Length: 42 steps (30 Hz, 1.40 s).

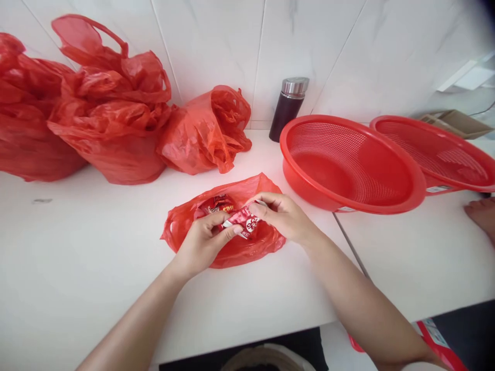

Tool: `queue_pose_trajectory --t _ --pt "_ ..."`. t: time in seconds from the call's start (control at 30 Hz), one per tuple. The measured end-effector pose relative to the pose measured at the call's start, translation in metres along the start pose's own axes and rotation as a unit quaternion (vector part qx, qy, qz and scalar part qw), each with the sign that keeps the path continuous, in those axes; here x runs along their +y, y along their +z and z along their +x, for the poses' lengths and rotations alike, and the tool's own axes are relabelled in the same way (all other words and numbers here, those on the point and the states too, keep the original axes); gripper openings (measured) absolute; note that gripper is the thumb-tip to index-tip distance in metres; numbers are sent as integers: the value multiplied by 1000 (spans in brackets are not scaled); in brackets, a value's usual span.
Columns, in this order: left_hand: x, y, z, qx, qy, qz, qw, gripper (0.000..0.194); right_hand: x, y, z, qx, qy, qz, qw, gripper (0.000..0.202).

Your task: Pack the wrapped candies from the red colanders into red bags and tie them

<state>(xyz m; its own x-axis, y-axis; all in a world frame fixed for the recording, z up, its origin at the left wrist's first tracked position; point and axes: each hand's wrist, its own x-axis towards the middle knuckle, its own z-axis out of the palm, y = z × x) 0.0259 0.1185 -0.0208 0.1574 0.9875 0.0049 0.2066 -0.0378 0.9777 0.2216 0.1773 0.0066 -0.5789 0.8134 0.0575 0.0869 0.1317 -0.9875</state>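
Note:
Between my two hands is a small red and white printed snack packet [247,220], pinched at both ends. My left hand [203,239] grips its left end, thumb on top. At the opposite end, my right hand [284,214] closes on the packet's upper right corner. Directly beneath lies an open red plastic bag [185,216] on the white table. Inside it, other dark red wrapped packets [221,203] with yellow and white lettering show behind the one I hold. My hands hide part of the bag's contents.
Several full red plastic bags [119,123] stand along the tiled wall at left and centre. A dark flask [286,109] with a steel lid is behind. Right of it are a red perforated basin [340,196] and a second basin [436,149]. Another person's hand [481,216] shows at the right edge.

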Motion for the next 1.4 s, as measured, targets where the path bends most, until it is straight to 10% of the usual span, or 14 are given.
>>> queue_pose_trajectory --t 0.33,0.73,0.9,1.2,1.4 --pt "0 0 2 7 39 124 991 24 6 6 0 99 -48 -103 989 32" --pt "-22 -8 4 59 26 445 893 30 15 -7 1 249 -32 -488 836 16" --pt "-23 -8 4 65 40 450 890 24 15 15 -2 185 -111 -412 885 14" --pt "7 -12 0 79 -45 156 984 29 13 20 -2 73 -70 -319 942 24" --pt "6 -35 4 218 -58 234 946 17 5 4 -3 138 -65 -310 938 23"
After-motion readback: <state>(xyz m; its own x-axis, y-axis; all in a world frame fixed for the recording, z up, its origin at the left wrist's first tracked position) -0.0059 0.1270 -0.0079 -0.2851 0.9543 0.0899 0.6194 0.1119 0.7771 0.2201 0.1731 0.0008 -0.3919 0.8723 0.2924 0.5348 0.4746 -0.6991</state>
